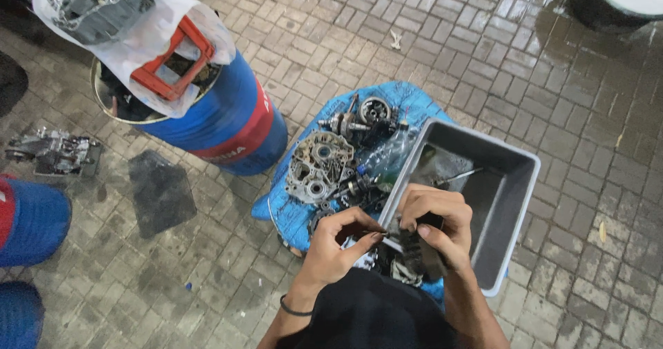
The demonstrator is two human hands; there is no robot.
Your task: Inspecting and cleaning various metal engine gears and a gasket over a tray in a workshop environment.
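Red label band (238, 136) on blue drum (221, 107)

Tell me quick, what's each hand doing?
Left hand: closed, pinching a thin tool.
Right hand: closed on a dark part.

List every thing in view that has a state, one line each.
left hand: closed, pinching a thin tool
right hand: closed on a dark part
grey tub: open, liquid inside
blue drum: tilted, open-topped, with a red frame on it
engine case half: lying flat on the blue board
crankshaft: lying out of the engine
paving: wet
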